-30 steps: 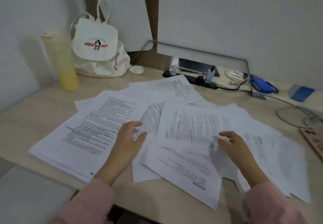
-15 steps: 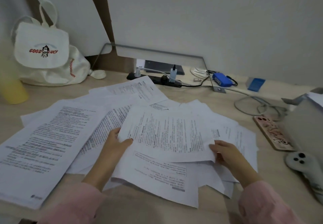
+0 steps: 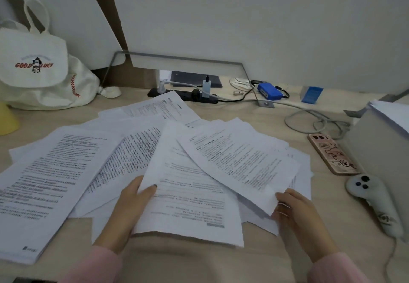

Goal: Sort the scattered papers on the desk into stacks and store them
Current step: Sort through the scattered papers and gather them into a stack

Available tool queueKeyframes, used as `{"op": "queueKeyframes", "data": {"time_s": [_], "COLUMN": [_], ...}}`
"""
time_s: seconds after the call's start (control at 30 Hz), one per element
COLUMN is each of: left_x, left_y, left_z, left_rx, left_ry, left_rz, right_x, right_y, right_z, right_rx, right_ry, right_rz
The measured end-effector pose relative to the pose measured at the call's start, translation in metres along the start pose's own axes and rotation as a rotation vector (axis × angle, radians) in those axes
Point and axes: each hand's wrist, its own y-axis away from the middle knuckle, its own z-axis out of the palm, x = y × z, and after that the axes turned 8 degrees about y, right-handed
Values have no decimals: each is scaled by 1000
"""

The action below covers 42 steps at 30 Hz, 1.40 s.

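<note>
Your left hand [image 3: 130, 205] has its grip closed on a printed sheet [image 3: 188, 198], thumb on top near the sheet's left edge, fingers beneath. Your right hand [image 3: 296, 209] pinches the near corner of a second sheet [image 3: 239, 163] that lies tilted across the first one. Both sheets sit on top of the scattered papers [image 3: 132, 150] fanned over the middle of the bench [image 3: 254, 117]. To the left lies a thicker stack [image 3: 44, 183] — its dense print is too blurred to read.

At the back left a white canvas bag [image 3: 39, 68] leans against the wall, its flap lettered "GOOD LUCY" in red around a small cartoon figure. A yellow object [image 3: 7, 121] shows at the left edge. Behind the papers a black power strip [image 3: 188, 96] lies along the wall, with a blue box [image 3: 269, 90] to its right. On the right — a phone in a pink case [image 3: 332, 156] lies flat, a white controller [image 3: 374, 201] near it, and a grey box [image 3: 382, 147] holding more paper.
</note>
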Motion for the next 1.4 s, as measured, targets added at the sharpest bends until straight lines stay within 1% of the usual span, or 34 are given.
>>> {"op": "queueKeyframes", "data": {"time_s": [0.13, 0.2, 0.3, 0.37, 0.5, 0.57, 0.63, 0.73, 0.8, 0.87, 0.93, 0.97, 1.0, 1.1, 1.17, 1.2, 1.23, 1.27, 1.33, 1.4], "left_x": [-1, -3, -8, -8, 0, 7, 12, 13, 10, 7, 3, 3, 3, 4, 6, 9, 12, 15, 24, 36], "left_y": [10, 15, 21, 27, 26, 22, 16, 4, -3, -6, -11, -12, -14, -15, -15, -15, -14, -14, -13, -12], "left_z": [-18, -25, -33, -37, -56, -64, -72, -82, -87, -87, -87, -86, -85, -80, -77, -76, -76, -77, -76, -73], "left_rx": [126, 150, 117, 74, 39, -16, -65, -109, -150, -145, -135, -155, -182, -255, -268, -277, -294, -318, -356, -337], "left_ry": [109, 143, 132, 126, 113, 81, 29, -15, 38, 113, 125, 109, 76, -121, -227, -277, -322, -370, -491, -655], "left_rz": [98, 113, 103, 79, 17, -11, -46, -145, -198, -214, -226, -227, -223, -168, -76, -23, 29, 76, 167, 268], "right_x": [3, 4, 8, 8, -2, -8, -12, -23, -33, -43, -53, -57, -60, -61, -59, -60, -60, -63, -66, -70], "right_y": [1, 0, -5, -8, -14, -19, -24, -31, -38, -47, -57, -61, -66, -76, -76, -71, -66, -58, -42, -31], "right_z": [0, 4, 12, 16, 12, 5, 0, 2, 9, 19, 33, 42, 52, 84, 100, 107, 114, 122, 139, 154], "right_rx": [-100, -131, -157, -164, -103, -93, -114, -222, -267, -303, -322, -324, -330, -320, -246, -184, -144, -134, -198, -267], "right_ry": [-30, -54, -121, -112, -117, -120, -18, 286, 463, 653, 835, 907, 972, 1142, 1257, 1337, 1408, 1442, 1481, 1508], "right_rz": [71, 76, 53, 44, 48, 37, 28, 20, 13, -12, -50, -69, -99, -206, -311, -439, -606, -768, -1029, -1209]}}
